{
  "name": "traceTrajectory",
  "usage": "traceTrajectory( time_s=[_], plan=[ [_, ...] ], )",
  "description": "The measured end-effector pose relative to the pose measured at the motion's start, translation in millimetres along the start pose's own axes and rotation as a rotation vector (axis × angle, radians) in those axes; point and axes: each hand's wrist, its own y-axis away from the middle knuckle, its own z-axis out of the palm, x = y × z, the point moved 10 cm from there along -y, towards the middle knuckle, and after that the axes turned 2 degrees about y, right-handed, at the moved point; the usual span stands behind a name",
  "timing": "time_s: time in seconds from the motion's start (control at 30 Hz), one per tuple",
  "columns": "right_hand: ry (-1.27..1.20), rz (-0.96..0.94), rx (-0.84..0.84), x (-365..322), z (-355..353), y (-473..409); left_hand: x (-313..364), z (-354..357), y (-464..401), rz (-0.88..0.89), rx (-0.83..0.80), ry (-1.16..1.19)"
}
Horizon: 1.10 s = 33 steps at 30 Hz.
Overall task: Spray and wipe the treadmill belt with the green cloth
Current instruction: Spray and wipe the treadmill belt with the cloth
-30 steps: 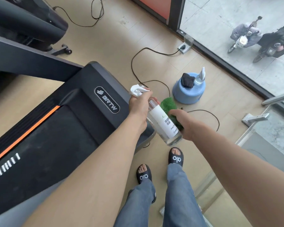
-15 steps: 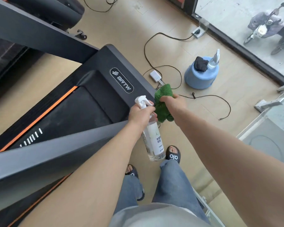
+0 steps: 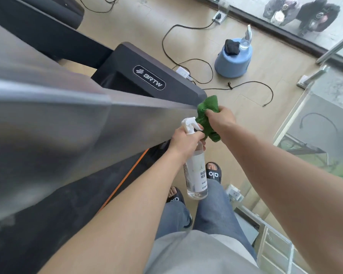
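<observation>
My left hand (image 3: 184, 141) grips the neck of a clear spray bottle (image 3: 196, 175) with a white trigger head; the bottle hangs upright beside the treadmill. My right hand (image 3: 220, 119) is closed on a bunched green cloth (image 3: 206, 113), held just right of the bottle's nozzle and touching it or nearly so. The black treadmill (image 3: 147, 78) with a BRTW logo lies to the left. A grey handrail (image 3: 67, 123) crosses the view and hides most of the belt; a dark strip of belt (image 3: 71, 196) with an orange edge line shows under it.
A blue plastic stool (image 3: 234, 60) on the wooden floor carries a black cloth and another spray bottle. Black cables (image 3: 206, 76) and a white power strip (image 3: 183, 72) lie between it and the treadmill. A glass wall and metal frame stand at right. My sandalled feet are below.
The view has shifted closer and lower, so the grey handrail now covers much more of the belt. Both hands stay together, holding bottle and cloth, now nearer the handrail's end.
</observation>
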Motion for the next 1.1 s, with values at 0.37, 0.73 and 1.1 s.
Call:
traceTrajectory(
  time_s=[0.37,0.73,1.1],
  plan=[
    [0.015,0.106,-0.253,42,112,85,-95,-108,56,-0.075,0.210,-0.108],
    [-0.040,0.186,-0.267,92,227,151,-184,-221,76,-0.035,0.347,-0.070],
    [-0.034,0.013,-0.243,103,345,131,-261,-316,43,0.012,0.440,-0.037]
  ],
)
